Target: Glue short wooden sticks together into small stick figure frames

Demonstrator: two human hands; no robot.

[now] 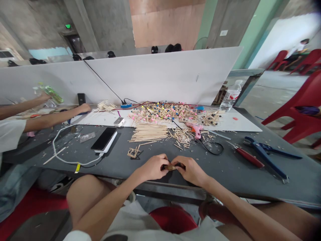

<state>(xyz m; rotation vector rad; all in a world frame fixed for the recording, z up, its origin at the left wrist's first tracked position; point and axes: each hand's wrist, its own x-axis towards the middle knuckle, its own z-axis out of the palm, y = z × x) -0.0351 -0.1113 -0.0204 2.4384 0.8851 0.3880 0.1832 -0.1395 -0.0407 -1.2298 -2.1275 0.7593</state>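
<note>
My left hand (pixel 152 167) and my right hand (pixel 191 170) meet at the near edge of the grey table (pixel 288 187). Both are closed on a small bundle of thin wooden sticks (pixel 172 167) held between their fingertips. Just beyond them lie a neat stack of loose sticks (pixel 149 133), a scattered heap of short stick pieces (pixel 182 135) and a small glued stick frame (pixel 133 152). A pink glue gun (pixel 195 129) rests behind the heap, its black cord curling to the right.
A phone on a white power bank (pixel 104 139) lies at left with a white cable. Blue cutters (pixel 265 154) and a red-handled tool (pixel 248 156) lie at right. Finished stick pieces with coloured tips (pixel 173 112) pile against the white divider. Another person's arms (pixel 47 118) reach in at left.
</note>
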